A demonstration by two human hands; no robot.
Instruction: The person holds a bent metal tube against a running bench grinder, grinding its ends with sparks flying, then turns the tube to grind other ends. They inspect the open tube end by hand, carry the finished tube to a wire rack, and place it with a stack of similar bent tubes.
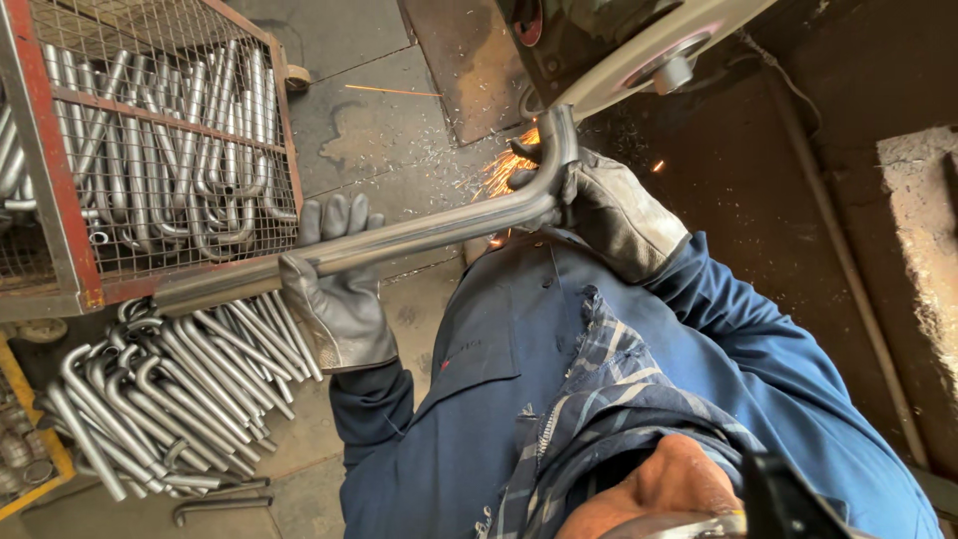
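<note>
We cannot see the tip of the bent steel tube (429,232), because sparks (504,170) and the right glove (609,210) cover it where it meets the grinding wheel (649,55). The wheel itself is cut by the upper edge. The left glove (334,289) hides a part of the tube. The wire cage (60,200) is cut at the left edge, and the tubes inside are only partly visible through the mesh. The lower tubes in the floor pile (170,389) are hidden by the ones lying on top of them.
</note>
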